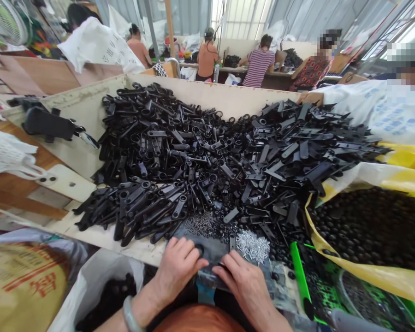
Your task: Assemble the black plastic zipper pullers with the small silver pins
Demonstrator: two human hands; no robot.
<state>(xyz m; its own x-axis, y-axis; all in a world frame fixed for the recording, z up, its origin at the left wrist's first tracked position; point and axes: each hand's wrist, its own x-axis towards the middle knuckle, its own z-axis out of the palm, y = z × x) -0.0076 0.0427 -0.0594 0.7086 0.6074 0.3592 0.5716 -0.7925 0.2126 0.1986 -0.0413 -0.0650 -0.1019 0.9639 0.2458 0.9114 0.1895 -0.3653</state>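
Observation:
Both my hands work at the front edge of a dark worktop plate. My left hand is closed, its fingers curled and its thumb pointing right, beside a small round black part. What it grips, if anything, is hidden by the fingers. My right hand is closed in a pinch near the plate's edge, with a bit of something black showing at the fingertips. Just beyond my hands lie silver pins and a heap of small grey screws. A flat black strip stands beside the pins.
Black ring-ended plastic parts and flat black pieces fill the wooden bin. At right are a yellow-edged bag of black beads and a green tray. A white sack stands front left. Several people sit beyond.

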